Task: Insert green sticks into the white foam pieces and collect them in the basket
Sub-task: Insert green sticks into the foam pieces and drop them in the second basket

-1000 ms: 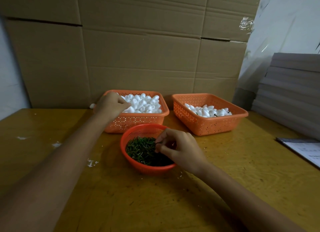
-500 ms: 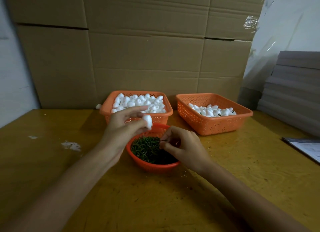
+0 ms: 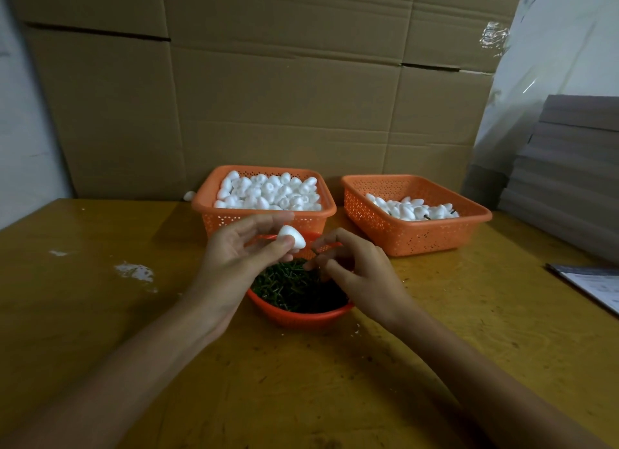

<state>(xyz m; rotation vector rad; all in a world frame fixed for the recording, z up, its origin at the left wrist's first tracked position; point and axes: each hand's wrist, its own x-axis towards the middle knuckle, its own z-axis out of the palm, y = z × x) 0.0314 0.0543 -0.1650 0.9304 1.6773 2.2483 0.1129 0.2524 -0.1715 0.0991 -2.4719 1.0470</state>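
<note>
Hands, two, bare, both raised just above the round red bowl (image 3: 301, 316) that sits on the yellow-brown counter (image 3: 301, 381). Left hand (image 3: 241, 257): palm turned inward, thumb and fingertips gripping one white foam piece (image 3: 292, 237), egg-shaped, held over the bowl's far rim. Right hand (image 3: 355, 274): thumb and forefinger pinching a green stick (image 3: 315, 250), thin and dark, its end close to the foam piece; whether the two touch cannot be told. Remaining fingers of that hand loosely curled. Bowl contents: a heap of green sticks (image 3: 288, 288), short and tangled. Behind the bowl, slightly left: left basket (image 3: 207, 200), orange, perforated, rectangular, piled to its rim with loose foam pieces (image 3: 268, 192). Behind the bowl, to the right: right basket (image 3: 418, 237), same make, holding a shallower layer of collected pieces (image 3: 412, 209), a few dark stick ends showing among them. Further behind and left of the bowl: one stray piece (image 3: 189, 195) on the counter at the left basket's back corner. Left of the bowl: white crumbs (image 3: 134, 271) scattered on the counter. Far right of the bowl: a printed sheet (image 3: 593, 284) at the counter's edge, and a stack of grey boards (image 3: 569, 180). Well behind the bowl: a wall of brown cardboard (image 3: 284, 97).
</note>
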